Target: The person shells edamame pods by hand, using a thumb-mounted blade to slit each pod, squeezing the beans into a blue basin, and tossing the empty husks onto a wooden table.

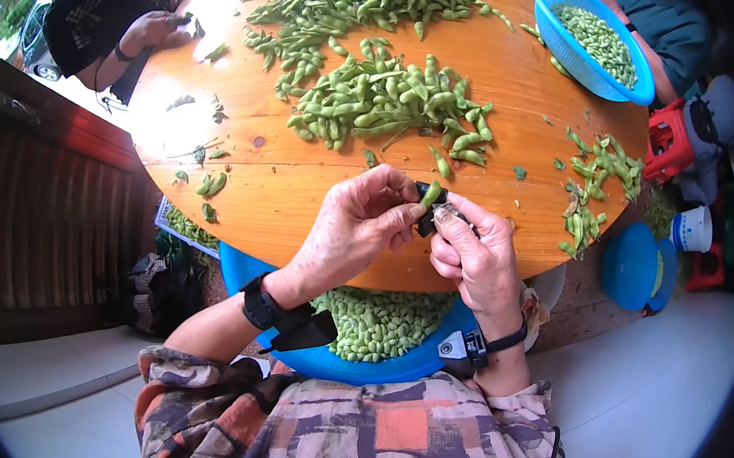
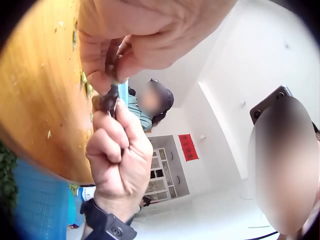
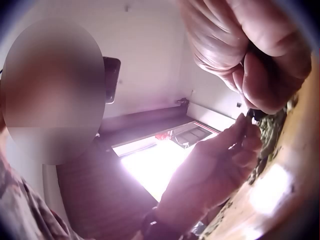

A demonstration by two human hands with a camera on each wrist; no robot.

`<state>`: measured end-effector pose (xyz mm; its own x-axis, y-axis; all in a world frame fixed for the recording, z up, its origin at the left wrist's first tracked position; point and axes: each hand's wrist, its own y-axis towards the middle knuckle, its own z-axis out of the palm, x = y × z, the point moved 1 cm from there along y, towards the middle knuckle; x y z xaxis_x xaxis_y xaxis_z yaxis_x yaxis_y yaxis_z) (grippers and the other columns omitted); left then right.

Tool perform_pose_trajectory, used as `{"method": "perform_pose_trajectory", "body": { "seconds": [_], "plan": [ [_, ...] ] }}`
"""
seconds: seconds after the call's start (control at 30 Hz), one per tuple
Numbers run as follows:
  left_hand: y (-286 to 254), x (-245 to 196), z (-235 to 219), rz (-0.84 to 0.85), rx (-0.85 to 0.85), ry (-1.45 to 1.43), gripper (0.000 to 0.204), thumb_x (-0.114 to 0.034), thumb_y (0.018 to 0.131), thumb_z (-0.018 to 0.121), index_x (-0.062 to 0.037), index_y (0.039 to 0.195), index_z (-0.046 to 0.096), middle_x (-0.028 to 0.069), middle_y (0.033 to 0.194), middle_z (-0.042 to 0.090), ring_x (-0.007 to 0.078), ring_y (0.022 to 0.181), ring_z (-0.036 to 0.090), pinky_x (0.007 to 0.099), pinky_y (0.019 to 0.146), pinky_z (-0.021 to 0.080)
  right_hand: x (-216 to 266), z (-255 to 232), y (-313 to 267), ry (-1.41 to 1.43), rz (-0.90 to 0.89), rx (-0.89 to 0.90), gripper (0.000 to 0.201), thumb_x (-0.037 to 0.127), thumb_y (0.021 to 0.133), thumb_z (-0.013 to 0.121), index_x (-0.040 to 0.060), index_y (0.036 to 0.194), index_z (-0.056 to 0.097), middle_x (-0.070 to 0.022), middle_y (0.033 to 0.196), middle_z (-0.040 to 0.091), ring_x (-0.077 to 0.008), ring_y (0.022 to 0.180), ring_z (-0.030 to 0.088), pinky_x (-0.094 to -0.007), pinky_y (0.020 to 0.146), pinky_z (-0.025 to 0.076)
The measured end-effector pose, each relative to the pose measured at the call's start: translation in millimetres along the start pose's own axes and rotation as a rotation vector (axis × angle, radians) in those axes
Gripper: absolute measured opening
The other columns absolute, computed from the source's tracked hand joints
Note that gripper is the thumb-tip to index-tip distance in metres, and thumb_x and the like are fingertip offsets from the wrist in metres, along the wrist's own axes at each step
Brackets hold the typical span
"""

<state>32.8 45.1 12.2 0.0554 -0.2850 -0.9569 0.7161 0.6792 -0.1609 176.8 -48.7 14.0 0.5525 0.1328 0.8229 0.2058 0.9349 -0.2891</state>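
Between finger and thumb, my left hand [image 1: 350,223] pinches a green soybean pod [image 1: 431,194] over the near table edge. My right hand [image 1: 481,257] grips a small black tool [image 1: 425,222], its thumb pressed on top, right beside the pod. The tool's exact kind I cannot tell, since fingers hide much of it. In the left wrist view the fingertips of both hands meet at the dark tool [image 2: 109,102]. Below the hands, a blue basin [image 1: 242,273] full of shelled green beans [image 1: 381,324] sits by the lap, partly under the table edge.
Piles of pods [image 1: 384,97] cover the middle and far side of the wooden table [image 1: 264,186]. More pods [image 1: 599,178] lie at right. A blue basket [image 1: 550,26] of beans stands near another person [image 1: 663,28]. At far left is another person's hand [image 1: 154,30].
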Motion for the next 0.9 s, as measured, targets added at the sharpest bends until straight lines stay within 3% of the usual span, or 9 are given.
{"method": "perform_pose_trajectory", "body": {
  "seconds": [0.23,0.4,0.5,0.57,0.63,0.67,0.77,0.83,0.9],
  "plan": [
    [-8.7,10.3,5.1,0.418,-0.115,0.481,0.014,0.001,0.09,0.068,-0.0028,0.099,0.058,0.0,0.079,0.06,0.0043,0.066,0.056,0.02,0.058,0.046,-3.7,-1.2,-2.4,-0.089,-0.064,-0.007,0.019,0.005,0.099,0.056,-0.0042,0.114,0.062,0.0048,0.068,0.046,-0.0029,0.051,0.036,-0.0202,0.043,0.029],
    [-14.1,4.9,6.4,-0.06,0.086,-0.529,0.024,0.0,0.093,0.064,-0.0041,0.11,0.048,0.0037,0.08,0.06,0.0104,0.062,0.058,0.021,0.051,0.041,-1.1,-15.1,-2.6,0.207,0.062,0.144,0.018,0.002,0.098,0.056,-0.0031,0.113,0.063,0.0039,0.069,0.048,-0.0035,0.051,0.037,-0.0201,0.043,0.028],
    [-10.9,13.2,0.2,-0.156,0.27,-0.711,0.026,-0.002,0.095,0.062,-0.005,0.115,0.045,0.0054,0.085,0.061,0.0131,0.062,0.06,0.0207,0.053,0.042,-2.9,-20.1,-4.7,0.237,0.079,0.214,0.021,0.001,0.098,0.054,-0.0002,0.116,0.064,0.0039,0.069,0.049,-0.0034,0.05,0.037,-0.0196,0.043,0.028],
    [-9.6,14.6,0.7,-0.175,0.262,-0.662,0.029,-0.005,0.095,0.064,-0.004,0.119,0.047,0.0047,0.088,0.061,0.0132,0.065,0.061,0.0214,0.057,0.045,4.8,-16.4,-10.0,-0.098,0.004,0.136,0.019,0.001,0.097,0.056,-0.0006,0.113,0.065,0.0018,0.07,0.051,-0.0044,0.052,0.043,-0.0211,0.045,0.032],
    [-8.3,10.0,3.2,-0.084,0.14,-0.102,0.033,-0.011,0.093,0.068,-0.0029,0.122,0.053,0.0023,0.088,0.06,0.0127,0.071,0.061,0.0228,0.061,0.048,5.5,-13.0,-13.3,-0.355,-0.094,0.073,0.018,0.0,0.094,0.057,-0.0021,0.11,0.065,-0.0017,0.071,0.053,-0.0082,0.054,0.048,-0.0237,0.048,0.037],
    [-6.8,3.9,1.9,0.177,0.068,0.33,0.027,-0.013,0.091,0.071,-0.0026,0.114,0.063,0.002,0.089,0.059,0.0116,0.078,0.06,0.0243,0.066,0.05,5.7,-10.8,-14.7,-0.613,-0.189,0.01,0.017,-0.001,0.091,0.059,-0.0036,0.106,0.066,-0.0052,0.072,0.055,-0.0119,0.057,0.054,-0.0262,0.051,0.042],
    [-5.0,-13.2,5.2,0.386,0.025,0.643,0.019,-0.011,0.088,0.073,-0.0021,0.103,0.068,0.0035,0.09,0.058,0.0112,0.082,0.059,0.0261,0.066,0.049,6.7,-3.3,-15.8,-0.888,-0.391,0.0,0.016,-0.003,0.085,0.062,-0.0063,0.1,0.065,-0.0126,0.076,0.057,-0.0206,0.065,0.06,-0.0309,0.061,0.047],
    [-1.5,-10.3,2.4,0.381,0.073,0.634,0.011,-0.009,0.088,0.072,-0.002,0.095,0.068,0.0054,0.089,0.057,0.0114,0.08,0.058,0.0251,0.068,0.047,7.7,-3.6,-16.0,-0.893,-0.377,-0.003,0.018,-0.004,0.082,0.061,-0.0059,0.1,0.066,-0.0169,0.077,0.057,-0.0271,0.068,0.06,-0.034,0.065,0.048],
    [0.9,-4.2,-3.4,0.238,0.165,0.448,0.009,-0.009,0.09,0.069,-0.0019,0.089,0.065,0.0027,0.087,0.056,0.0103,0.079,0.054,0.0245,0.071,0.045,7.2,-9.9,-16.5,-0.836,-0.306,0.135,0.015,-0.003,0.086,0.062,-0.006,0.1,0.065,-0.0119,0.077,0.058,-0.0197,0.063,0.059,-0.0304,0.06,0.047]
  ]
}}
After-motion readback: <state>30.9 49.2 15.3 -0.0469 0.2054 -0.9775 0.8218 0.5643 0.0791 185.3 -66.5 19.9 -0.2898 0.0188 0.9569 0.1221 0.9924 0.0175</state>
